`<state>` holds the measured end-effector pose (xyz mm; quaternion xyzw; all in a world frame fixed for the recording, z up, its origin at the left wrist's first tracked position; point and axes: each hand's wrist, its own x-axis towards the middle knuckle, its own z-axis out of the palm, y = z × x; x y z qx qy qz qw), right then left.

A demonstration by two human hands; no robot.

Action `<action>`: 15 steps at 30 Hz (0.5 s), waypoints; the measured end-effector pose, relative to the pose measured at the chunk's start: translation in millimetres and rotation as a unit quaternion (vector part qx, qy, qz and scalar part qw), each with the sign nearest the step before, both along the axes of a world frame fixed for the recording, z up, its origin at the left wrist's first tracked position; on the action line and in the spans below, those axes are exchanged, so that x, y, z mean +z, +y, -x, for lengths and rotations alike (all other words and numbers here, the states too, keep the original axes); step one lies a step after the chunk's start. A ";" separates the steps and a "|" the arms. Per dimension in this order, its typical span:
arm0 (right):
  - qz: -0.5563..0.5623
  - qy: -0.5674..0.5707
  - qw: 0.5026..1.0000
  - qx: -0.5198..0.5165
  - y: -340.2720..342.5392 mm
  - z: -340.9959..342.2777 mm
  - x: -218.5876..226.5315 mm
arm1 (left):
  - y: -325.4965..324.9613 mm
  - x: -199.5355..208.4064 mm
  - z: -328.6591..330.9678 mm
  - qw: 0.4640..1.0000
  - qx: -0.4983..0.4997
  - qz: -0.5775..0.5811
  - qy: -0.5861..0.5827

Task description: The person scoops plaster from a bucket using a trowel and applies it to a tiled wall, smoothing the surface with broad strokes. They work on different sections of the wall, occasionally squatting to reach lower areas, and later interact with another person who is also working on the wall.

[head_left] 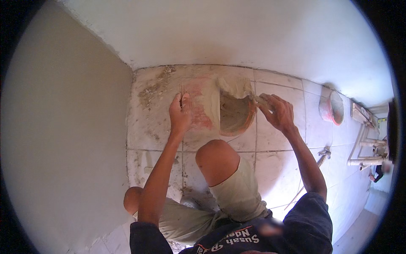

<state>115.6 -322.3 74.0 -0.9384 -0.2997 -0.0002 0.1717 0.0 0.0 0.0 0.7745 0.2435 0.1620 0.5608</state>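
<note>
My left hand (182, 108) is closed on the near-left edge of a flat board (198, 101), whose reddish face is smeared with beige plaster. Right beside the board stands a round bucket with an orange rim (249, 122), partly covered by it and holding wet grey-brown plaster (232, 112). My right hand (277, 111) grips the handle of a trowel (263, 101). The trowel's blade is hidden under a thick lump of plaster (234, 87) over the bucket's far side, next to the board's right edge.
Crumbs of dried mortar (154, 89) litter the tiled floor (275, 135) by the wall corner. To the right are a reddish bucket (332, 109), a hammer (325, 153) and a wooden frame (368, 148). Another person (380, 171) is at the far right. Walls rise left and ahead.
</note>
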 end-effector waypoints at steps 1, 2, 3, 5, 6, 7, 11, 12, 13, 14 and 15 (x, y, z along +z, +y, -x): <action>-0.014 -0.005 1.000 -0.006 5.1 0.2 3.7 | -2.1 -1.4 -1.4 1.000 0.000 -0.011 -0.012; -0.028 -0.011 0.999 -0.011 7.6 0.9 6.0 | -2.7 -2.3 -2.0 0.999 0.001 -0.023 -0.024; -0.037 -0.007 0.999 -0.011 2.0 3.8 5.3 | -7.5 -3.9 0.8 1.000 -0.006 -0.024 -0.010; -0.056 0.000 0.998 -0.008 -9.7 9.8 2.1 | -14.6 -6.4 7.1 0.999 -0.018 -0.025 0.017; -0.074 -0.035 0.997 0.006 -13.1 8.5 2.6 | -18.1 -6.5 3.6 0.999 -0.022 -0.002 0.024; -0.092 -0.071 0.993 0.019 -16.3 9.1 -1.5 | -21.2 -6.7 0.3 0.999 -0.027 0.021 0.031; -0.205 -0.212 0.952 0.077 -18.6 10.1 -49.6 | -47.3 16.3 -18.7 0.937 -0.024 0.346 0.042; -0.204 -0.237 0.946 0.080 -13.0 12.2 -62.3 | -51.1 17.6 -17.5 0.924 -0.026 0.380 0.034; -0.219 -0.261 0.938 0.071 -10.9 13.4 -70.2 | -55.2 19.4 -19.2 0.910 -0.031 0.413 0.021; -0.233 -0.284 0.928 0.061 -9.5 15.3 -77.2 | -59.2 21.6 -20.5 0.894 -0.037 0.446 0.009; -0.247 -0.303 0.919 0.049 -8.9 19.1 -81.8 | -64.9 24.6 -20.2 0.898 -0.028 0.439 0.006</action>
